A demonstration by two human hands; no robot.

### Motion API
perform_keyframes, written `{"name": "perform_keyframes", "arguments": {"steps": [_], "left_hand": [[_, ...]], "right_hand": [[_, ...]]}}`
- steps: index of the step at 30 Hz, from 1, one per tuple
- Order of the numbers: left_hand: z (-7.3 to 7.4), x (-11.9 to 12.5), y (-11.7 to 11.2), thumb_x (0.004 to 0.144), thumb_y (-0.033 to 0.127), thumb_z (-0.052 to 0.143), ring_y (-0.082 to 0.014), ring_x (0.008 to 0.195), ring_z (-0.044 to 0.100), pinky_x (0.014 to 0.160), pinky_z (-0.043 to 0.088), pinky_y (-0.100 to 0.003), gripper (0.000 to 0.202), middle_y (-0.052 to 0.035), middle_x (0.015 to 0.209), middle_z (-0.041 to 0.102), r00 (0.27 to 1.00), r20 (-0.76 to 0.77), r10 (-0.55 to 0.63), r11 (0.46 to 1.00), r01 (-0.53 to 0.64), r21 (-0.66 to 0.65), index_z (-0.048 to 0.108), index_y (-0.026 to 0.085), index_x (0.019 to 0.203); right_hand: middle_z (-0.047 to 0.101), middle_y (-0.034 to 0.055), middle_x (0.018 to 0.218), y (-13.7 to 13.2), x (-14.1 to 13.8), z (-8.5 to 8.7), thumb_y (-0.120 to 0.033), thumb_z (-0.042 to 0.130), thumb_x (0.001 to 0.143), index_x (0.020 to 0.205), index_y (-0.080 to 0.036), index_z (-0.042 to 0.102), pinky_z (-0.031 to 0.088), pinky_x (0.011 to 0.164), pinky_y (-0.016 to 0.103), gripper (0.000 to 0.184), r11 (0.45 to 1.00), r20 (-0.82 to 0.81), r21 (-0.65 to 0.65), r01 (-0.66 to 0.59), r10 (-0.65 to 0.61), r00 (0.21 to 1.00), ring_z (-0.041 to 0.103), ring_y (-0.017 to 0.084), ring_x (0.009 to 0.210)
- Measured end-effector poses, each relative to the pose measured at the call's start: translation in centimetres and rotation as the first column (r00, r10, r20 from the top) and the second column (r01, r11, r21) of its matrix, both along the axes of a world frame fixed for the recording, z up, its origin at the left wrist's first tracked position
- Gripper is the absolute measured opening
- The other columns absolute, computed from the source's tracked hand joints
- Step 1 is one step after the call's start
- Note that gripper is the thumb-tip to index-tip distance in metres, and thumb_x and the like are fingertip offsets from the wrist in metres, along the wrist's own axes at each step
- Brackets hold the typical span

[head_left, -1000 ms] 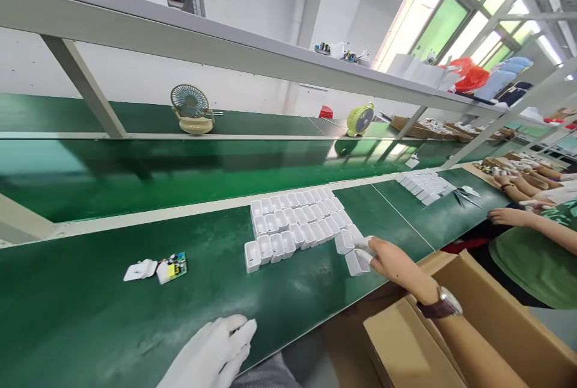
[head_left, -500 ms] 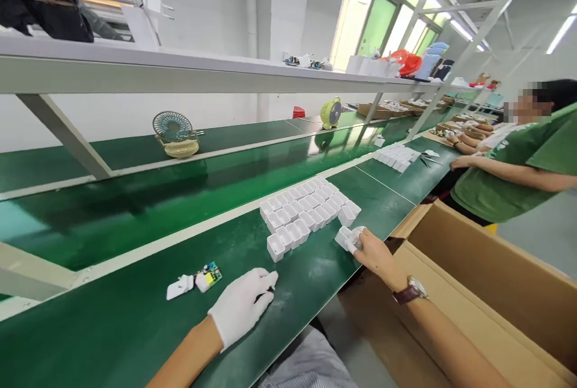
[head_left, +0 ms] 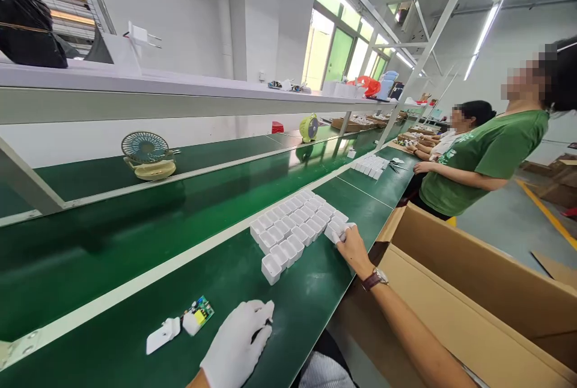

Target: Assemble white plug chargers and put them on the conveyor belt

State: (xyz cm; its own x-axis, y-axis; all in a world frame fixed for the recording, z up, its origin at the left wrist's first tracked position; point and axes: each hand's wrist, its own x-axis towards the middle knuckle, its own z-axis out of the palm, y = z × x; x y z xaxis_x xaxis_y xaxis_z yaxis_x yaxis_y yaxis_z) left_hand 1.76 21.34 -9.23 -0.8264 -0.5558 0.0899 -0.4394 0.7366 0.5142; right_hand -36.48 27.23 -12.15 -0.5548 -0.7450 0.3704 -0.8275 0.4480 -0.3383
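My left hand [head_left: 238,340], in a white glove, lies on the green bench with loosely bent fingers, thumb apart and nothing in them. Beyond it is a small circuit board [head_left: 205,311] with a yellow part, beside a white plastic piece [head_left: 163,334]. My right hand [head_left: 357,251], with white coverings on the fingers, grips a small white plastic case [head_left: 332,231] at the right end of a block of cases. The fingers hide part of that case. The other open-topped white cases [head_left: 288,219] stand in close rows on the bench.
A large open cardboard box [head_left: 487,292] stands at the bench's right edge. Behind the rows runs a shiny green belt [head_left: 180,219] with a pale rail. Two fans, one dark-bladed [head_left: 146,153] and one yellow-green [head_left: 309,128], stand beyond. A co-worker in green [head_left: 491,153] sits farther along.
My right hand has brought its case up against the right end of the rows. The left hand stays on the bench in much the same pose. The camera view has turned right.
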Motion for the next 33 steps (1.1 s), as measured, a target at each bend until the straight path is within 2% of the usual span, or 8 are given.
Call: {"name": "perform_keyframes", "arguments": {"steps": [4, 8, 15, 18, 21, 26, 29, 33], "left_hand": [[-1.1, 0.0, -0.4, 0.096, 0.029, 0.045, -0.0212, 0.101, 0.062, 0.091, 0.052, -0.033, 0.030, -0.0053, 0.114, 0.065, 0.999, 0.021, 0.032, 0.998, -0.033, 0.057, 0.065, 0.031, 0.118], [-1.6, -0.3, -1.0, 0.095, 0.033, 0.045, -0.0230, 0.110, 0.063, 0.097, 0.053, -0.033, 0.034, -0.0047, 0.122, 0.066, 0.988, 0.128, 0.091, 0.981, -0.111, 0.157, 0.066, 0.032, 0.121], [-1.3, -0.6, -1.6, 0.095, 0.042, 0.042, -0.0230, 0.114, 0.063, 0.099, 0.053, -0.034, 0.037, -0.0009, 0.125, 0.065, 0.958, 0.246, 0.144, 0.947, -0.206, 0.246, 0.066, 0.037, 0.122], [-1.0, -0.5, -1.3, 0.096, 0.042, 0.043, -0.0202, 0.108, 0.065, 0.096, 0.054, -0.030, 0.035, -0.0012, 0.120, 0.066, 0.967, 0.185, 0.175, 0.949, -0.216, 0.230, 0.068, 0.035, 0.118], [-0.5, -0.6, -1.1, 0.098, 0.043, 0.042, -0.0172, 0.100, 0.065, 0.090, 0.053, -0.027, 0.036, -0.0015, 0.119, 0.064, 0.972, 0.108, 0.206, 0.958, -0.223, 0.179, 0.061, 0.036, 0.127], [2.0, -3.0, -1.8, 0.098, 0.038, 0.042, -0.0173, 0.086, 0.061, 0.081, 0.048, -0.031, 0.041, -0.0012, 0.098, 0.061, 0.953, 0.124, 0.278, 0.960, -0.281, 0.009, 0.048, 0.038, 0.138], [3.3, -5.3, -2.6, 0.094, 0.034, 0.050, -0.0193, 0.085, 0.061, 0.076, 0.045, -0.031, 0.045, 0.0001, 0.089, 0.059, 0.942, 0.215, 0.259, 0.966, -0.255, -0.049, 0.048, 0.040, 0.138], [3.7, -7.2, -3.0, 0.090, 0.037, 0.055, -0.0202, 0.082, 0.061, 0.073, 0.042, -0.030, 0.051, 0.0001, 0.086, 0.059, 0.929, 0.243, 0.280, 0.960, -0.267, -0.086, 0.047, 0.038, 0.140]], "right_hand": [[0.045, 0.0086, 0.095, 0.0, -0.8, -1.0, -0.034, 0.048, 0.094, 0.085, -0.020, 0.046, 0.046, 0.071, 0.034, 0.017, 0.990, 0.034, -0.133, -0.054, 0.059, 0.998, 0.048, 0.020, 0.077], [0.048, 0.0091, 0.099, -0.1, -1.4, -1.6, -0.040, 0.050, 0.094, 0.097, -0.018, 0.052, 0.050, 0.073, 0.034, 0.023, 0.955, 0.082, -0.277, -0.103, 0.131, 0.988, 0.050, 0.020, 0.080], [0.048, 0.0150, 0.119, -1.1, -1.7, -2.3, -0.057, 0.069, 0.080, 0.132, -0.015, 0.045, 0.053, 0.081, 0.044, 0.071, 0.877, 0.253, -0.477, 0.058, 0.074, 0.965, 0.053, 0.024, 0.091], [0.052, 0.0138, 0.115, -1.2, -1.5, -2.1, -0.057, 0.070, 0.078, 0.134, -0.015, 0.047, 0.053, 0.081, 0.044, 0.073, 0.865, 0.331, -0.493, 0.097, 0.084, 0.940, 0.055, 0.024, 0.089], [0.056, 0.0121, 0.112, -0.5, -0.8, -2.0, -0.053, 0.069, 0.081, 0.132, -0.017, 0.051, 0.053, 0.081, 0.044, 0.065, 0.844, 0.339, -0.519, 0.137, 0.056, 0.939, 0.057, 0.023, 0.087], [0.059, 0.0103, 0.111, 1.6, 1.3, -2.9, -0.048, 0.063, 0.087, 0.131, -0.019, 0.053, 0.054, 0.071, 0.037, 0.054, 0.807, 0.414, -0.561, 0.184, 0.081, 0.907, 0.059, 0.019, 0.079], [0.063, 0.0088, 0.107, 2.6, 3.0, -3.2, -0.041, 0.061, 0.091, 0.130, -0.020, 0.055, 0.054, 0.073, 0.036, 0.044, 0.813, 0.404, -0.575, 0.092, 0.185, 0.896, 0.060, 0.018, 0.080], [0.065, 0.0053, 0.098, 2.9, 6.3, -2.0, -0.025, 0.057, 0.095, 0.128, -0.023, 0.057, 0.054, 0.078, 0.034, 0.033, 0.779, 0.288, -0.597, -0.192, 0.432, 0.855, 0.062, 0.016, 0.080]]}}
